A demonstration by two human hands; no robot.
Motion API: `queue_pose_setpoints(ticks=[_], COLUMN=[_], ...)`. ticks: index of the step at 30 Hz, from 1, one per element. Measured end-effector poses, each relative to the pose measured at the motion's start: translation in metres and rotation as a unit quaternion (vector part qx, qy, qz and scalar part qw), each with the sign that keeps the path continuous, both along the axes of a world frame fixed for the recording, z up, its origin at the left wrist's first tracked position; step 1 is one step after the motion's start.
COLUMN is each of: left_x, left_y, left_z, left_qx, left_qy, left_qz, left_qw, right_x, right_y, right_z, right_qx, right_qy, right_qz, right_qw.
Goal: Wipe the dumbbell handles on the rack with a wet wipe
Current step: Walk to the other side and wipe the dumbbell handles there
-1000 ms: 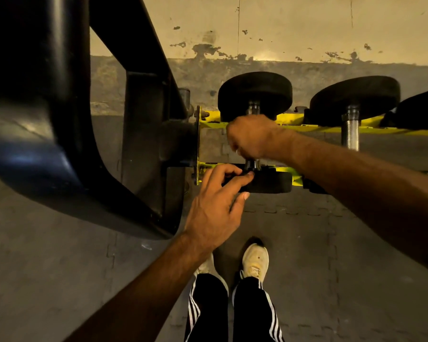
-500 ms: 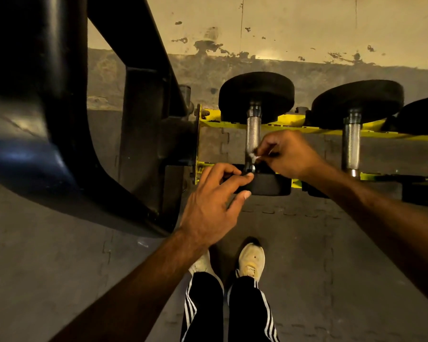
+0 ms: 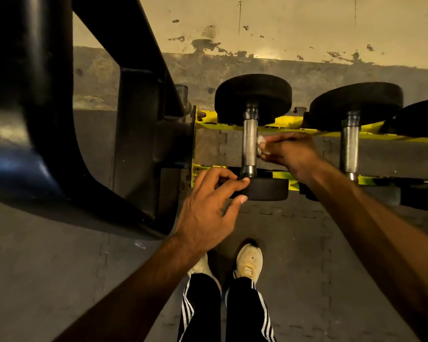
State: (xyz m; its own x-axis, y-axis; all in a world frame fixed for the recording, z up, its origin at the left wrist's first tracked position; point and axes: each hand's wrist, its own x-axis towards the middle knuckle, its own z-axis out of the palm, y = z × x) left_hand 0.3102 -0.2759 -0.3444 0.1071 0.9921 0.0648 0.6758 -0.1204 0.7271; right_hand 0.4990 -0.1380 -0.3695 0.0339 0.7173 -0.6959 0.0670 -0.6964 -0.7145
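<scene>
Between the fingers (image 3: pixel 281 137) of the right hand (image 3: pixel 292 154) sits a small white wet wipe (image 3: pixel 260 144), bunched up into a little ball. These fingers are bent and pinch the wipe tight. The wipe touches the right side of the shiny metal handle (image 3: pixel 249 154), about halfway along it. I think the wipe is held small like this so it can press hard on the bumpy metal and rub off the dirt.

Just under the fingers (image 3: pixel 232 185) of the left hand (image 3: pixel 208 213) is the near round end (image 3: pixel 269 191) of the same dumbbell (image 3: pixel 249 124). The fingers curl over the top of this black end and the thumb presses on its front, so the hand grips it. I think this hand holds the dumbbell so that it does not roll or wobble while the other hand rubs.

Beyond both sets of fingers, the far black end (image 3: pixel 253 95) of the dumbbell rests on the yellow rack (image 3: pixel 294 127). The handle lies across the gap between the two yellow bars, so it is easy to reach.

To the right of the right-hand fingers, well apart from them, is a second handle (image 3: pixel 350 146) on the same rack. No hand touches it. Part of a third dumbbell (image 3: pixel 420 117) shows at the edge past that.

To the left of the left-hand fingers stands a big black frame (image 3: pixel 139 144). Below both hands are the grey floor (image 3: pixel 59 267) and two pale shoes (image 3: pixel 248 262).

I think the job is at the first handle, with more handles left to wipe.
</scene>
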Motion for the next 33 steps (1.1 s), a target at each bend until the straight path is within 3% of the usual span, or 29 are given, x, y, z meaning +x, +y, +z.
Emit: queue_pose_setpoints(ticks=[3,10,12,16,20,22,27,28,31,33], left_x=[0.000,0.001,0.001,0.001,0.003,0.003,0.003,0.004,0.006,0.004], left_y=[0.001,0.002,0.002,0.001,0.000,0.000,-0.002,-0.003,-0.004,-0.003], left_z=[-0.001,-0.001,0.000,0.000,-0.001,-0.001,-0.002,-0.003,-0.004,-0.005], left_qx=[-0.004,0.003,0.009,0.005,0.010,0.017,0.022,0.022,0.022,0.025], left_qy=[0.007,0.014,0.015,0.019,0.016,0.013,0.011,0.011,0.010,0.010], left_qz=[-0.001,-0.009,-0.002,0.006,0.006,0.004,0.010,0.011,0.008,0.004], left_qw=[1.000,1.000,1.000,1.000,1.000,1.000,1.000,1.000,1.000,1.000], right_x=[-0.010,0.015,0.004,-0.016,-0.001,0.003,-0.014,-0.012,0.005,0.011], right_y=[0.008,-0.004,0.007,0.015,-0.013,-0.011,0.005,0.001,-0.009,-0.003], right_z=[-0.007,0.002,0.000,-0.008,-0.005,-0.003,-0.008,-0.008,-0.007,-0.007], right_qx=[0.009,-0.095,-0.067,-0.014,-0.037,-0.030,-0.011,-0.021,-0.068,-0.079], right_qy=[0.048,0.013,-0.019,0.006,-0.057,-0.082,0.028,0.034,-0.026,-0.053], right_qz=[-0.084,0.115,0.082,-0.060,0.112,0.147,-0.081,-0.050,0.173,0.218], right_qw=[0.995,0.989,0.994,0.998,0.991,0.985,0.996,0.998,0.982,0.971])
